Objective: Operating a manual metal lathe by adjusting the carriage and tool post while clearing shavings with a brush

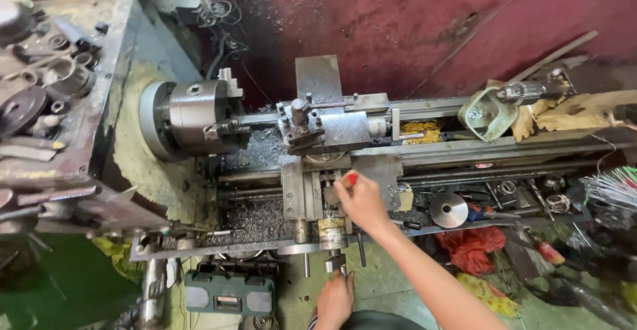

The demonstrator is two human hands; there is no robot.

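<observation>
right hand (360,200) pinching a red-handled tool (350,178) over the lathe carriage (312,194), left hand (335,298) wrapped round the crank handle (335,263), chuck (199,116) off left

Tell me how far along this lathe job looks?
Metal chips already lie heaped on the lathe bed under the chuck, so some cutting looks done. Right now the right hand holds a red-tipped tool over the cross slide, while the left hand is at the handwheel in front. How much is left cannot be told: any workpiece in the chuck is hard to make out.
</observation>
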